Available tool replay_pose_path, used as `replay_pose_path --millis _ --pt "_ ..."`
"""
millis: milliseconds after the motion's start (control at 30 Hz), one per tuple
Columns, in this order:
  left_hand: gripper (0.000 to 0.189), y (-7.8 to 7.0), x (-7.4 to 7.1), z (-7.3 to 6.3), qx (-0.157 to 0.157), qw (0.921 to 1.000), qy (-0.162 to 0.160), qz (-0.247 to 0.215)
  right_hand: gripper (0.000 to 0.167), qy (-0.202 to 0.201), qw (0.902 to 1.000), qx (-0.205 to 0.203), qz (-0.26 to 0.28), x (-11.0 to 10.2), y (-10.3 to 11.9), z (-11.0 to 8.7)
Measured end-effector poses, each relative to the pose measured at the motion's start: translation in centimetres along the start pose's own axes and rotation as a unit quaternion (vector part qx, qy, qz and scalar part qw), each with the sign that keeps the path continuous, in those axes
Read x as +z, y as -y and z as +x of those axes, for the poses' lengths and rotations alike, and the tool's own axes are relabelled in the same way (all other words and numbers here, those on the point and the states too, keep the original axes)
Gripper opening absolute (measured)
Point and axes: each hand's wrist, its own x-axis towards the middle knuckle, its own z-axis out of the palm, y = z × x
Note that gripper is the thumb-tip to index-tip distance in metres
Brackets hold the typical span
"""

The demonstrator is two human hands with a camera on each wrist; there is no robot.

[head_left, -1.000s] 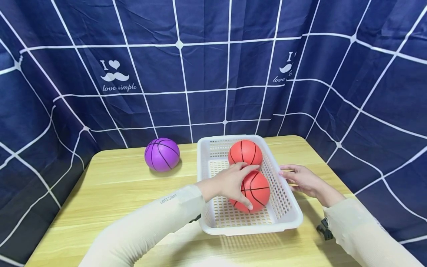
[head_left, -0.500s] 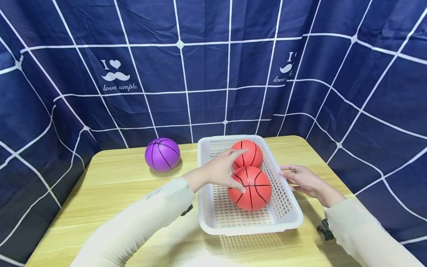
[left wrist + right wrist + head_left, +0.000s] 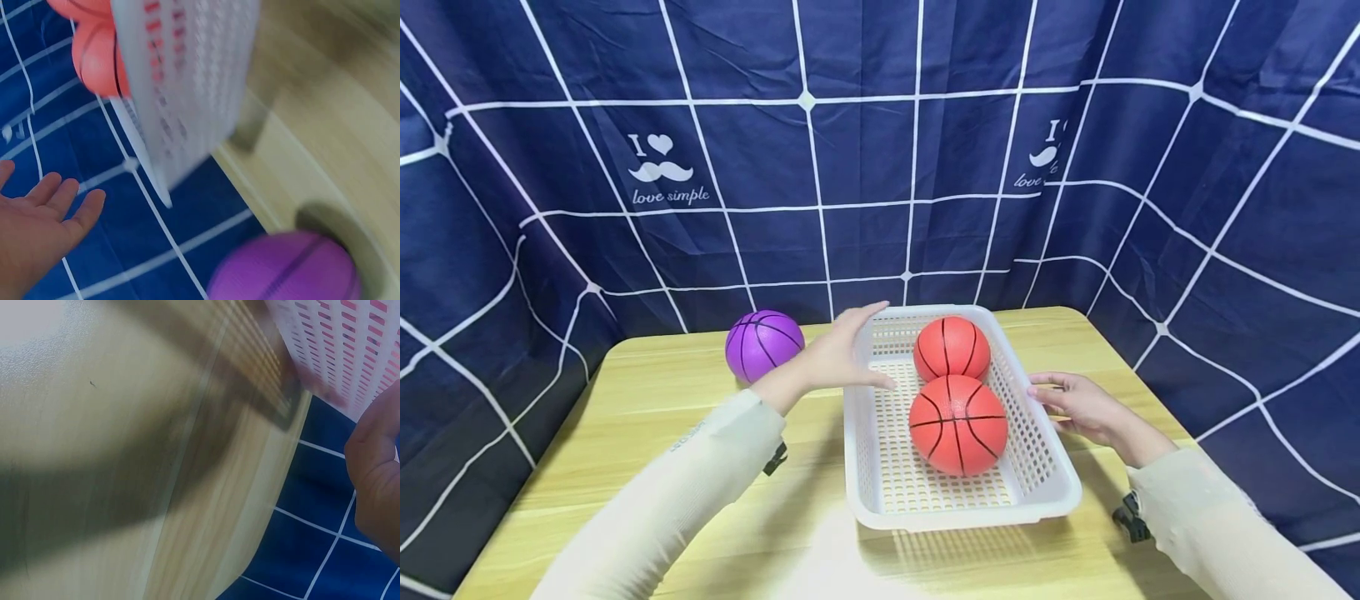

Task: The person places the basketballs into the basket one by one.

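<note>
A white plastic basket (image 3: 867,523) with a perforated wall and floor stands on the wooden table. Inside it are two red toy basketballs: the rear one (image 3: 951,343) touches the front one (image 3: 958,433). My left hand (image 3: 835,354) is over the basket's left rim, thumb and fingers spread, holding nothing. It passes beside a purple toy basketball (image 3: 760,346) on the table, partly covering it in the head view. In the left wrist view its palm and fingers lie bare. My right hand (image 3: 1086,408) rests its fingertips against the basket's outer right side.
The wooden table (image 3: 700,425) has a dark blue curtain (image 3: 865,167) with white grid lines hanging behind and at both sides. Table surface shows left of the basket, and a narrow strip lies on its right.
My left hand has come off the front red basketball and moved left, toward the basket's left rim. That ball has shifted slightly. The right hand and the purple basketball have stayed put.
</note>
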Motion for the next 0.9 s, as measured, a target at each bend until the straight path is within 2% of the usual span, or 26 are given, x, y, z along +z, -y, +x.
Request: replay_pose_path --millis 167,300,533,700,900 --pt "0.109 2.1 -2.0 -1.0 -0.043 0.9979 -0.047 0.010 0.056 -0.002 1.0000 0.001 0.001 0.1 0.2 -0.1" --pt "0.108 3.9 -3.7 -1.7 -0.065 0.9948 -0.076 0.022 0.056 -0.007 1.0000 0.003 -0.004 0.2 0.3 -0.3" --pt "0.105 6.4 -6.4 -3.1 -0.116 0.9846 -0.130 0.010 0.056 -0.001 1.0000 -0.001 0.005 0.2 0.3 -0.4" --pt "0.104 8.0 -7.4 -4.1 -0.142 0.9768 -0.161 0.003 0.056 0.004 0.9999 -0.004 0.010 0.3 0.3 -0.5" --pt "0.102 9.8 -7.9 -5.2 -0.178 0.9687 -0.173 0.003 0.056 0.001 1.0000 -0.004 0.008 0.2 0.3 -0.5"
